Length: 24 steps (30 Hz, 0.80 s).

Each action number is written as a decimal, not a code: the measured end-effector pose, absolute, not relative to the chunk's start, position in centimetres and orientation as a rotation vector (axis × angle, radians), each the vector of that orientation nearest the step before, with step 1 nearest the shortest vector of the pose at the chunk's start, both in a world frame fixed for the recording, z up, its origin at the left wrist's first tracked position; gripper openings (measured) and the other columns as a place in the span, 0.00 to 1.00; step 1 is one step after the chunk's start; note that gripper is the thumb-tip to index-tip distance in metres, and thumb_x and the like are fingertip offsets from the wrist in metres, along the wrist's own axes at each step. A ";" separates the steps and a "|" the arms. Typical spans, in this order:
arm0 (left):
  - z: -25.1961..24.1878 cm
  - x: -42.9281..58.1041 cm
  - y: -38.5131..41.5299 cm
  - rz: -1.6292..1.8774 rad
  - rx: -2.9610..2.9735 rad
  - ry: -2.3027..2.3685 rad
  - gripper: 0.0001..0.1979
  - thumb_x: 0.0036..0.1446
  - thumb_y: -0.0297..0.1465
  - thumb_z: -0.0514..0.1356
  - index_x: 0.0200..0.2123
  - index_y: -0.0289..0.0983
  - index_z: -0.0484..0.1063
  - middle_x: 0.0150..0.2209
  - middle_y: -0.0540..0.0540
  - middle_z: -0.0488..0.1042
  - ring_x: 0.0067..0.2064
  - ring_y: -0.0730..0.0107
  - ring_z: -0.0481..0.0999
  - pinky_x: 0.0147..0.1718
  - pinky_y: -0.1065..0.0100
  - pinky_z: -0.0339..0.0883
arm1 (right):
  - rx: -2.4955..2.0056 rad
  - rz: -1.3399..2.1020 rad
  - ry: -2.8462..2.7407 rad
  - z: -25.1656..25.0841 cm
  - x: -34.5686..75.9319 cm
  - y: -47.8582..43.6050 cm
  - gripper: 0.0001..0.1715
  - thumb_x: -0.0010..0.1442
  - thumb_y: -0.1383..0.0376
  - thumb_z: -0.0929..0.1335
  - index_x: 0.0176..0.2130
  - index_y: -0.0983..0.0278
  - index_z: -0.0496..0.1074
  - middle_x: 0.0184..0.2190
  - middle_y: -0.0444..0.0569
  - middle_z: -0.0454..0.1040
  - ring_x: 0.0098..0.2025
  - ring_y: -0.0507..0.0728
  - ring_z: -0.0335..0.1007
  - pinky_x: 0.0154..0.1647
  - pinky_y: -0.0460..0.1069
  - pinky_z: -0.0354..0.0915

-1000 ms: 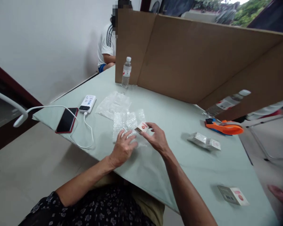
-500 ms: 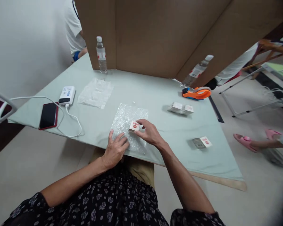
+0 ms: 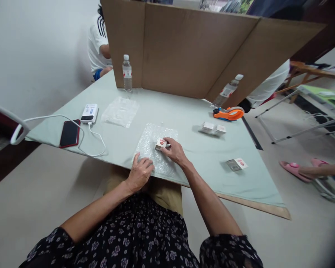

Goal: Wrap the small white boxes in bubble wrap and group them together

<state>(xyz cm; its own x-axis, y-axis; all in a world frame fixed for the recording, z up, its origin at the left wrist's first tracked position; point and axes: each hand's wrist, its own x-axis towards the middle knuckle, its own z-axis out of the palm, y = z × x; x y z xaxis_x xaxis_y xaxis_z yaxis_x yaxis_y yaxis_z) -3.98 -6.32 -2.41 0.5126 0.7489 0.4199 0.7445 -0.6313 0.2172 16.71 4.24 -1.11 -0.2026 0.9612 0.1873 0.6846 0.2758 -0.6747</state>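
A small white box with red print (image 3: 161, 143) sits on a sheet of bubble wrap (image 3: 146, 143) near the table's front edge. My right hand (image 3: 174, 150) grips the box from its right side, between thumb and fingers. Down on the near left part of the bubble wrap lies my left hand (image 3: 140, 172), its fingers spread and holding nothing. To the right, another white and red box (image 3: 237, 164) rests by itself. Behind it are small white boxes (image 3: 213, 128) in clear wrapping, close together.
An orange tape dispenser (image 3: 229, 113) and a tilted water bottle (image 3: 228, 90) are at the back right. Another bottle (image 3: 127, 73) stands by the cardboard screen (image 3: 178, 52). On the left lie clear plastic (image 3: 121, 112), a power bank (image 3: 89, 113) with cable and a phone (image 3: 70, 133). A person (image 3: 98, 46) sits behind.
The view has tilted up a little, showing the screen's top edge. Both hands keep their places on the bubble wrap, and the right still grips the box.
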 end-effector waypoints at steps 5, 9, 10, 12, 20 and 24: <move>-3.1 -4.0 -6.1 0.819 2.684 1.352 0.10 0.61 0.23 0.55 0.40 0.38 0.74 0.45 0.43 0.78 0.50 0.60 0.73 0.61 0.44 0.55 | -1.507 0.656 -1.949 -1.5 16.8 4.2 0.32 0.52 0.64 0.71 0.56 0.64 0.69 0.52 0.56 0.75 0.48 0.62 0.75 0.51 0.58 0.70; -3.4 -4.0 -5.9 0.850 2.637 1.350 0.09 0.61 0.22 0.55 0.41 0.38 0.73 0.44 0.44 0.77 0.50 0.61 0.73 0.59 0.49 0.58 | -1.492 0.740 -1.942 -1.9 17.1 4.1 0.39 0.50 0.68 0.71 0.60 0.64 0.64 0.50 0.54 0.76 0.44 0.59 0.76 0.51 0.56 0.70; -3.3 -4.0 -5.8 0.845 2.639 1.349 0.09 0.60 0.22 0.55 0.40 0.38 0.73 0.44 0.44 0.77 0.49 0.60 0.73 0.58 0.49 0.58 | -1.488 0.758 -1.936 -1.8 17.1 4.1 0.38 0.50 0.68 0.71 0.60 0.64 0.63 0.49 0.54 0.77 0.44 0.59 0.76 0.50 0.56 0.71; -3.1 -4.1 -5.8 0.828 2.654 1.338 0.08 0.61 0.23 0.56 0.39 0.38 0.73 0.43 0.44 0.77 0.48 0.60 0.73 0.58 0.48 0.58 | -1.484 0.787 -1.939 -1.6 17.2 4.1 0.37 0.50 0.70 0.71 0.58 0.63 0.64 0.47 0.52 0.78 0.43 0.58 0.77 0.50 0.55 0.71; 0.2 -4.0 -4.4 0.930 2.608 1.280 0.08 0.62 0.24 0.54 0.38 0.38 0.73 0.45 0.44 0.78 0.50 0.60 0.74 0.60 0.49 0.55 | -1.500 0.756 -1.973 -0.3 16.5 3.7 0.34 0.48 0.71 0.70 0.56 0.65 0.68 0.46 0.52 0.78 0.43 0.59 0.77 0.50 0.56 0.71; 2.4 -3.3 -0.9 0.892 2.531 1.279 0.05 0.61 0.26 0.56 0.35 0.38 0.72 0.43 0.44 0.79 0.48 0.60 0.75 0.57 0.51 0.59 | -1.433 1.049 -1.808 1.8 18.5 3.2 0.35 0.55 0.63 0.70 0.61 0.64 0.63 0.54 0.58 0.74 0.50 0.60 0.76 0.51 0.56 0.71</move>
<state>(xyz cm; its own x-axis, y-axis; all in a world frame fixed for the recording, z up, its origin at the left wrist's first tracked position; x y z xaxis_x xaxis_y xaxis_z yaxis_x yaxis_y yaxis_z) -3.30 -0.86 2.43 0.4536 0.7778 0.4350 0.6769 -0.6182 0.3995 18.48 3.21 1.82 -0.2391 0.9708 -0.0196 0.4985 0.1054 -0.8604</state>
